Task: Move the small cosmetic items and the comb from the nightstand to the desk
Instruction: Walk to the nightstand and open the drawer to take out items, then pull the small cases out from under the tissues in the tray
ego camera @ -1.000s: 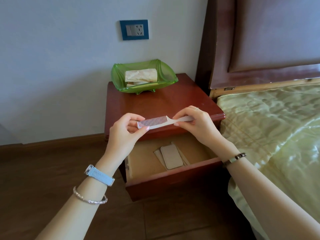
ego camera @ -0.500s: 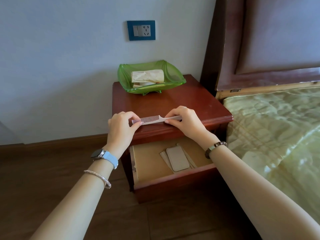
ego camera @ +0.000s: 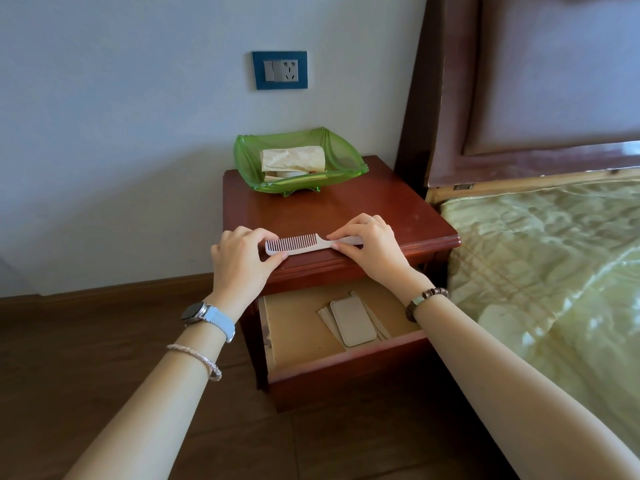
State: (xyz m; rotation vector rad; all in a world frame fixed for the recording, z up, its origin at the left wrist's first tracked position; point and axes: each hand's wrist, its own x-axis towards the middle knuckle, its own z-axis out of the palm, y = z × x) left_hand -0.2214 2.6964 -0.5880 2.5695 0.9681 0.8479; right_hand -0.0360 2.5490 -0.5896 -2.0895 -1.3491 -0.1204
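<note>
- A person stands over a dark red wooden nightstand (ego camera: pixel 381 209) set against a pale wall, with a bed (ego camera: pixel 536 271) just to its right.
- Both hands hold a pale plastic comb (ego camera: pixel 294 244) level and lengthways at the front edge of the nightstand top. From here I cannot tell whether it rests on the wood or hangs just above it.
- The left hand (ego camera: pixel 242 261) pinches the toothed end between its thumb and curled fingers. A watch and a thin bracelet sit on that wrist.
- The right hand (ego camera: pixel 372 242) pinches the handle end, fingertips on top and thumb along the near side. It wears a ring and a beaded bracelet.
- At the back of the nightstand top stands a translucent green dish (ego camera: pixel 349 168). In it lie a paper-wrapped packet (ego camera: pixel 294 159) and a few small flat items beneath it, too small to name. These may be the cosmetic items.
- Below the hands, the drawer (ego camera: pixel 346 363) is pulled open. A flat pale case (ego camera: pixel 352 322) lies inside on some papers.
- The desk is nowhere in view.
- The task looks to be near its start. The comb is in hand but has not left the nightstand, and the things in the dish look untouched. Every item has yet to be carried to the desk.
</note>
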